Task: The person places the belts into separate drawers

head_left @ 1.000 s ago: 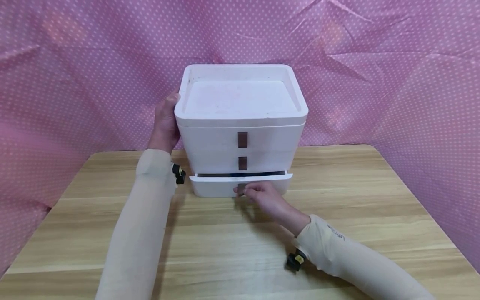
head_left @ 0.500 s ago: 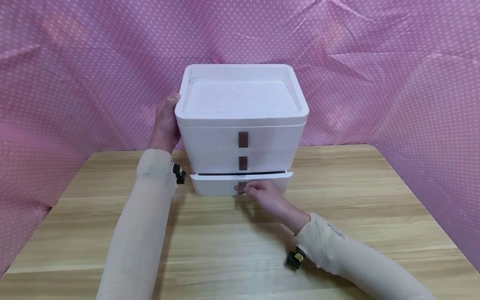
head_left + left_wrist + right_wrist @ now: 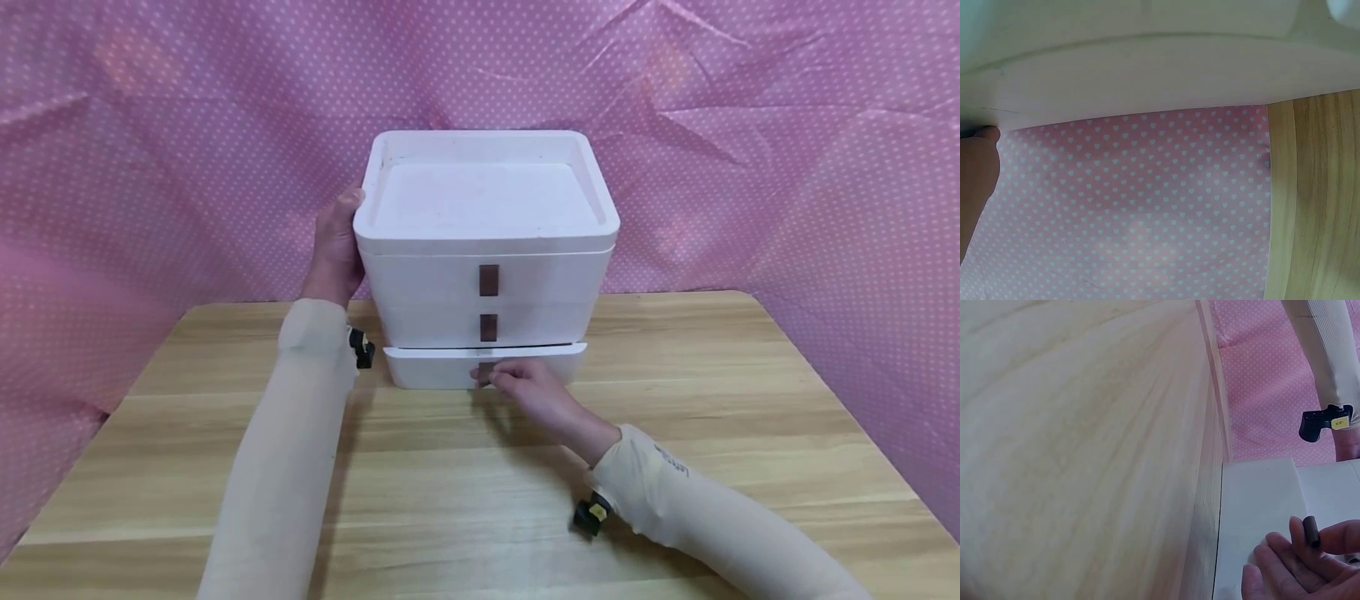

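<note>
A white three-drawer storage box [image 3: 483, 200] with a recessed tray top stands at the back of the table. My left hand [image 3: 333, 246] rests against its left side, thumb at the upper rim; most fingers are hidden. In the left wrist view, a digit [image 3: 985, 134] touches the box's edge. With thumb and forefinger, my right hand [image 3: 532, 392] pinches the brown tab handle [image 3: 1311, 532] of the bottom drawer [image 3: 431, 371]. That drawer juts slightly forward, a thin dark gap above it. Both upper drawers, each with a brown tab [image 3: 488, 280], sit flush.
The box stands on a wood-grain table [image 3: 450, 517]. Pink dotted cloth [image 3: 225, 150] hangs close behind it and along both sides. A small black camera [image 3: 590, 514] is strapped to my right wrist, another [image 3: 362, 348] to my left.
The bottom drawer has slid inward toward the box, my right hand moving with it, and the dark gap above it has narrowed. My left hand keeps its place on the box's side.
</note>
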`<state>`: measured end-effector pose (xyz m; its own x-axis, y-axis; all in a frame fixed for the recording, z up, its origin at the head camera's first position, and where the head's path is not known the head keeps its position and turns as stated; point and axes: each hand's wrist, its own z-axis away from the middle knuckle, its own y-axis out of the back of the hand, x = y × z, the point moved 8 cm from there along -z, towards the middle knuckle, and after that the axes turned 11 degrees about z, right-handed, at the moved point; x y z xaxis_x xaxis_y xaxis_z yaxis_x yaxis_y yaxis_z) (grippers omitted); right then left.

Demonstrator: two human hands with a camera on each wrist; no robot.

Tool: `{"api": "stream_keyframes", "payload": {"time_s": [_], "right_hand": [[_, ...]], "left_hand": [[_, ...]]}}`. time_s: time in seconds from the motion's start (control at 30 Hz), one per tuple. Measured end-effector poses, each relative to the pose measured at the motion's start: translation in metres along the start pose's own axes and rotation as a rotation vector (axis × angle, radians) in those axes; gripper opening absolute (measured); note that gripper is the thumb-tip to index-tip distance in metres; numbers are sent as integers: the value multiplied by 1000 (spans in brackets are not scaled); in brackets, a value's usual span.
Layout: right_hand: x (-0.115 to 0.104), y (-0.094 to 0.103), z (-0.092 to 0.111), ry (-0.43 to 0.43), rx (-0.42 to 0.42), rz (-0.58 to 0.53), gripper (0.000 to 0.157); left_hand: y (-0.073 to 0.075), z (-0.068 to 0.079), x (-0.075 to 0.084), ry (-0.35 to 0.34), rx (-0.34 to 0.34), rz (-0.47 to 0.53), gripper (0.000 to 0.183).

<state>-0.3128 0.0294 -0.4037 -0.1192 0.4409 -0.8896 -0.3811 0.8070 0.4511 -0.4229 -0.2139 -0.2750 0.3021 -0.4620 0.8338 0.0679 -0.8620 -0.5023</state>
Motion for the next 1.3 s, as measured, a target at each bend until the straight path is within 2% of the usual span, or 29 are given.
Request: {"api": "stream_keyframes", "payload": {"time_s": [0.2, 0.5, 1.3], "right_hand": [[-1, 2, 0, -4, 2, -5, 25], [0, 2, -2, 1, -1, -24, 26], [0, 4, -7, -9, 37, -7, 25]], "left_hand": [[-1, 0, 0, -11, -23, -12, 39], [-1, 2, -1, 4, -31, -13, 50], [1, -3, -2, 10, -31, 2, 43]]}}
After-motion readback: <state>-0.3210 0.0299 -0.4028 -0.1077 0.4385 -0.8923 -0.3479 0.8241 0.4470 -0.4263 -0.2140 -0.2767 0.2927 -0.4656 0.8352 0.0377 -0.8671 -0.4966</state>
